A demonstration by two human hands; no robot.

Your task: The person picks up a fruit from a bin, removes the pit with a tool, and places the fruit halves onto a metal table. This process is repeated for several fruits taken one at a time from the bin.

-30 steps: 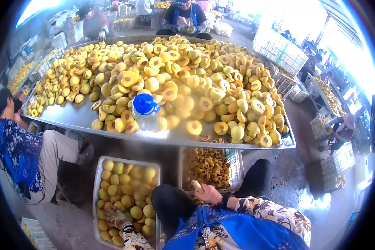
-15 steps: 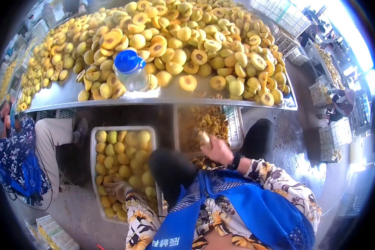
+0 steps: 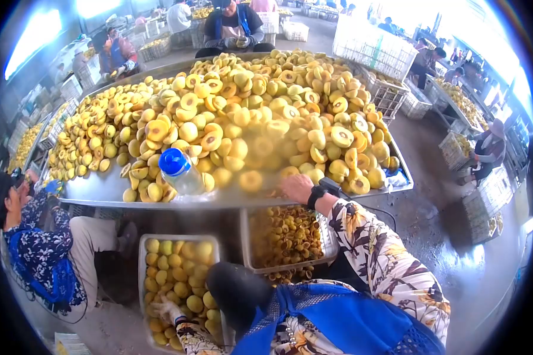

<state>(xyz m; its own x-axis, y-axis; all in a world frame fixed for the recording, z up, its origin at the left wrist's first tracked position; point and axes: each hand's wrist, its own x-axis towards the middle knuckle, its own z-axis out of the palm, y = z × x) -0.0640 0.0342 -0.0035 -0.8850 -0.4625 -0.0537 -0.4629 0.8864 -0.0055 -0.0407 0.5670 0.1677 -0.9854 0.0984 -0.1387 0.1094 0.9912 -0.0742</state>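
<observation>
My left hand (image 3: 167,309) rests among whole yellow fruits (image 3: 180,266) in a white crate at the lower left; its fingers are partly hidden. Over the near edge of the metal table (image 3: 213,200), my right hand (image 3: 296,188) reaches to the heap of halved fruits (image 3: 260,136). Its fingertips are blurred, and whether they hold anything does not show. Left of this hand stands a clear bottle with a blue cap (image 3: 175,163). A dark handled object (image 3: 331,187) lies beside my right wrist.
Below the table a white crate (image 3: 246,248) holds small brown-yellow pieces. A person (image 3: 41,254) sits at the left, and another person (image 3: 234,26) sits beyond the table. Stacked white crates (image 3: 373,44) stand at the back right.
The view has tilted up, showing more of the room. My right hand has moved from above the pieces crate to the table edge. My left hand remains in the fruit crate.
</observation>
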